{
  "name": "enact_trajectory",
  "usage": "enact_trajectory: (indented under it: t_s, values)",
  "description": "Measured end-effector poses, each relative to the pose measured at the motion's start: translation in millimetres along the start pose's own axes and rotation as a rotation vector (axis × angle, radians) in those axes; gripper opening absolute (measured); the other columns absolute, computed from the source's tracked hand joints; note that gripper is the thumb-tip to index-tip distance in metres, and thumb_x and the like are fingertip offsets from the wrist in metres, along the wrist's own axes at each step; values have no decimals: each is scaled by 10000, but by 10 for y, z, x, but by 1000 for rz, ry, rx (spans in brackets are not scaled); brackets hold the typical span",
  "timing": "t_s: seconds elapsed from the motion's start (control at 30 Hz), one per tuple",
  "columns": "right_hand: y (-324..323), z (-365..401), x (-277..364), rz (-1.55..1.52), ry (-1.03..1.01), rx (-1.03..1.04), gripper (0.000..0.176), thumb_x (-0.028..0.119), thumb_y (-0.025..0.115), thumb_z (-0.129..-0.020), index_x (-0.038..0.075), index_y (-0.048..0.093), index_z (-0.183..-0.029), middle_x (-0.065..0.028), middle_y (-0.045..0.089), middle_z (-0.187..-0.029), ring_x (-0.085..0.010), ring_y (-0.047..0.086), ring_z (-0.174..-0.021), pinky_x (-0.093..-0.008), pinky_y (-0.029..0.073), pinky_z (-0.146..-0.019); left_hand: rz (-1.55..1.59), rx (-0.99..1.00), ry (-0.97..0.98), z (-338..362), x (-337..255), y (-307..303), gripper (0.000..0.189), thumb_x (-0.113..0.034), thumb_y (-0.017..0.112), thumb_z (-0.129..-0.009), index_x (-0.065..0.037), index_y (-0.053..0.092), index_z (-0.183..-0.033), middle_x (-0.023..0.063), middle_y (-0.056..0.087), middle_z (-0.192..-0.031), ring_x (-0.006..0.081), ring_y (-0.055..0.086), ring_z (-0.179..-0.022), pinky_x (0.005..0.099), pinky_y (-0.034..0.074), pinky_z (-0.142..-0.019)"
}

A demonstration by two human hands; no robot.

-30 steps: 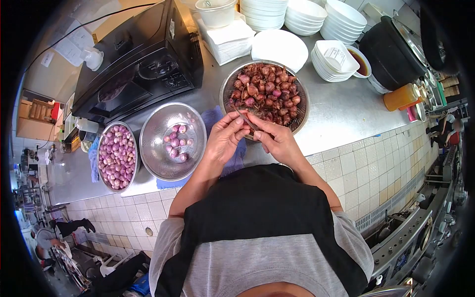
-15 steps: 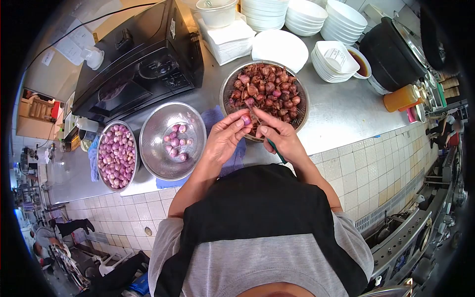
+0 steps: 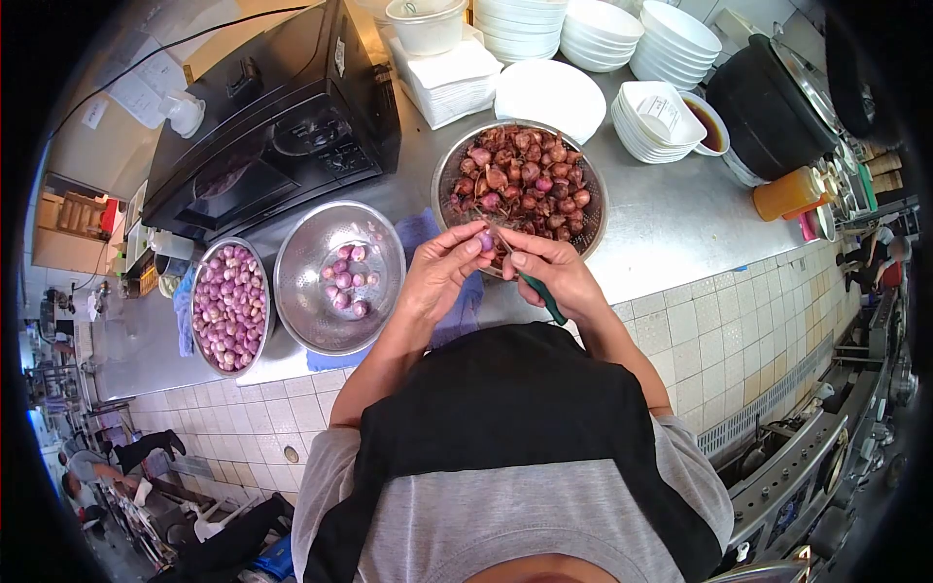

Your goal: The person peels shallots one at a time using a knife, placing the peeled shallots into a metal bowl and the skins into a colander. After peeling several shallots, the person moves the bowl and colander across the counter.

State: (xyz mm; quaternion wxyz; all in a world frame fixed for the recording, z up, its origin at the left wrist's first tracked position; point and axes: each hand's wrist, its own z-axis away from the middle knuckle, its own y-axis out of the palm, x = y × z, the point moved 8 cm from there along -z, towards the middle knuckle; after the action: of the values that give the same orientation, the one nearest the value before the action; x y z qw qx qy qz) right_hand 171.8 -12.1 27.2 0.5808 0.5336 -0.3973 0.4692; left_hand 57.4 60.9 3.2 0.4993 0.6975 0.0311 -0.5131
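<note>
Between the thumb and fingers of my left hand point(image 3: 442, 270) is a small purple shallot point(image 3: 485, 240). My right hand point(image 3: 554, 272) grips a knife with a green handle point(image 3: 544, 297), its blade held close against the shallot. Both hands are over the near rim of a metal colander point(image 3: 599, 209) heaped with unpeeled brown-red shallots point(image 3: 533, 175). To the left stands a second metal colander point(image 3: 301, 321) with several peeled shallots in it. Beyond that, another metal bowl point(image 3: 264, 340) is full of peeled purple shallots point(image 3: 229, 306).
A black microwave-like appliance point(image 3: 282, 126) stands behind the left bowls. Stacked white bowls point(image 3: 671, 44), a white plate point(image 3: 550, 100) and napkins point(image 3: 449, 83) line the back. A black pot point(image 3: 768, 107) and an orange bottle point(image 3: 785, 193) are at right. A blue cloth point(image 3: 466, 311) lies under the colanders.
My right hand has turned and come in closer to the left, bringing the blade to the shallot. More of the green handle shows. The bowls have not moved.
</note>
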Motion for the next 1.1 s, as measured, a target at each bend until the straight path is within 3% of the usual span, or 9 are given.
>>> enact_trajectory:
  t_s: [0.03, 0.4, 0.6, 0.77, 1.1]
  values:
    - [11, -4, -23, -177, 34, 26, 393, 109, 527, -917, 119, 495, -1309, -27, 574, -790, -67, 452, -505, -200, 365, -428, 24, 9, -7, 8, 4, 11, 295, -39, 557, -888, 40, 543, -1171, 125, 643, -1012, 182, 649, -883, 265, 544, -799]
    - [75, 47, 83, -26, -13, -15, 401, 113, 521, -921, 97, 478, -1320, -26, 562, -789, -65, 450, -530, -202, 376, -450, 43, 20, -10, 20, 3, 46, 350, -18, 540, -889, 45, 503, -1231, 123, 632, -1051, 178, 636, -920, 272, 521, -830]
    - [85, 29, 62, 49, -33, 12, 424, 111, 517, -921, 113, 456, -1340, -27, 556, -796, -65, 439, -531, -207, 375, -454, -174, -78, 113, 39, -116, 38, 330, -37, 572, -878, 41, 540, -1197, 112, 638, -1047, 154, 631, -895, 259, 514, -810]
    - [70, 36, 42, -39, 17, -1, 443, 111, 522, -917, 113, 439, -1352, -24, 554, -794, -66, 434, -528, -208, 373, -453, 10, -67, -15, 26, -2, 6, 309, -44, 587, -871, 26, 558, -1171, 107, 642, -1039, 163, 637, -898, 273, 528, -810]
    - [100, 52, 82, 235, -125, -86, 420, 125, 530, -915, 187, 484, -1328, 0, 552, -780, -52, 442, -539, -190, 387, -464, 47, -105, 38, 9, 20, -2, 190, -37, 594, -865, 1, 578, -1050, 94, 647, -954, 180, 649, -863, 285, 548, -785]
